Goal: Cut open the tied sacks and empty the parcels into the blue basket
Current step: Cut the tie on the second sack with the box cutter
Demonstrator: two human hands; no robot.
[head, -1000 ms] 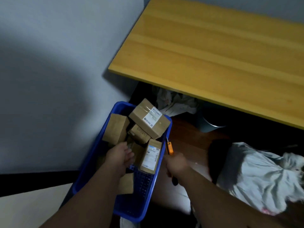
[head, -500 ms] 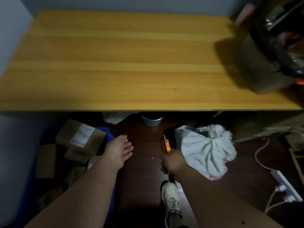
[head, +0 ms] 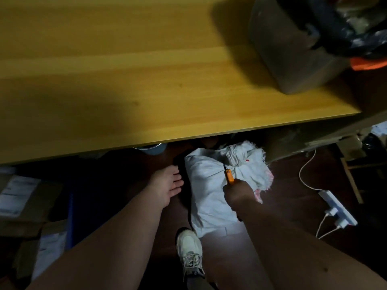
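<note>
Right hand [head: 236, 195]: curled round the orange knife [head: 229, 177], fist low over the sack, blade end pointing up and away at the tied neck.
Knife: orange body, dark tip just beside the bunched neck [head: 237, 156] of the sack; contact with the cloth not clear.
Left hand [head: 168, 183]: fingers loose and slightly spread, holding nothing, just left of the sack, over dark floor.
Sack [head: 206, 191]: white woven, lying on the floor in front of the table edge, neck gathered and knotted at the far end, frayed rim with red marks to the right.
Basket [head: 70, 216]: blue, at the left in deep shadow, only a strip of its wall visible.
Parcels [head: 23, 197]: brown cardboard boxes with white labels, at the far left by the basket; whether inside it, hard to tell in the dark.
Shoe [head: 189, 252]: pale, laced, on the floor below the sack.
Table [head: 125, 70]: yellow wood, filling the upper frame.
Bin [head: 293, 49]: grey, on the table's right end, dark bag in it.
Power strip [head: 337, 206]: white, on the floor at right, plugs and cables attached.
</note>
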